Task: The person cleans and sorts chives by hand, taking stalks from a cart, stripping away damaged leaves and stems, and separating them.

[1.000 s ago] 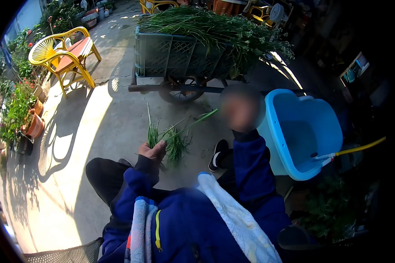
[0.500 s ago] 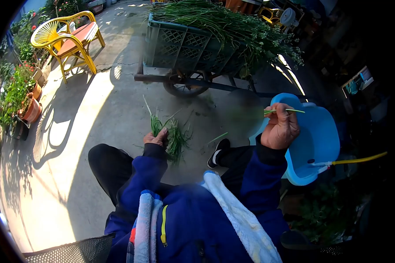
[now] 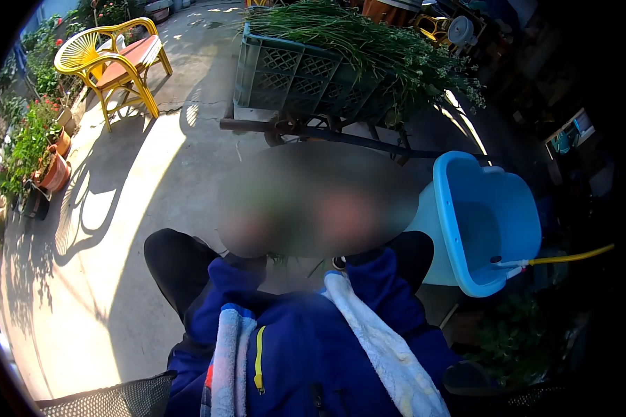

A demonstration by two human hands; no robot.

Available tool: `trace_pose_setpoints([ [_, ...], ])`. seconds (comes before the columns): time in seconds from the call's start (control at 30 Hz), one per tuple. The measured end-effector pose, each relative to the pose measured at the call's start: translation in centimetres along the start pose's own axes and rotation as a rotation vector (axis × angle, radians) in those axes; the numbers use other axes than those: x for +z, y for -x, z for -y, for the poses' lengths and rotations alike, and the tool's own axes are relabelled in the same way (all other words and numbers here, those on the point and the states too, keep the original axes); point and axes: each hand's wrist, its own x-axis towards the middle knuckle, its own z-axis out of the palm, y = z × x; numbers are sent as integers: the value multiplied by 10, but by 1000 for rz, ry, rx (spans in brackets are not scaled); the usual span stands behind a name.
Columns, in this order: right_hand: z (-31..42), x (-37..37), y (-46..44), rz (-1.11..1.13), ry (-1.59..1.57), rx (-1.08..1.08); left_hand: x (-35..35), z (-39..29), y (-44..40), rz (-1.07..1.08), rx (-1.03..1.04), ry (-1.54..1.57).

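Observation:
A grey blur covers both of my hands in the head view. My left hand shows only as a pale smear in front of my left knee, with a green smudge just above it, probably the bunch of thin green stalks. To its right, my right hand is another smear, held at about the same height. Its fingers cannot be made out, nor whether a stalk is in them. Some green bits lie on the floor just below the blur.
A dark green crate heaped with long green stalks rests on a cart with a wheel. At right stands a blue plastic tub with a yellow hose. A yellow chair and potted plants are at left.
My right hand has come left and inward from beside the blue tub, where it held a single green stalk. My left hand, then closed on a green bunch, stays near its place, now blurred.

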Motion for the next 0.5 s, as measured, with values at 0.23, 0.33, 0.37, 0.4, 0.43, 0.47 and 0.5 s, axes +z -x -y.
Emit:
trace_pose_setpoints([
  [0.23, 25, 42, -19, -55, -511, 574, 6, 13, 5, 50, 331, -576],
  [0.33, 24, 37, -20, 112, -163, 436, 8, 15, 5, 49, 412, -572],
  [0.37, 25, 33, -20, 145, -106, 376, 7, 16, 7, 118, 356, -553],
  [0.4, 29, 31, -18, 175, -76, 302, 4, 16, 8, 185, 301, -532],
  [0.43, 30, 29, -18, 188, -55, 247, 3, 14, 8, 253, 245, -511],
  [0.47, 33, 26, -17, 199, -34, 194, 4, 10, 8, 211, 275, -540],
  [0.5, 34, 23, -18, 205, -10, 143, 6, 3, 6, 168, 306, -569],
])
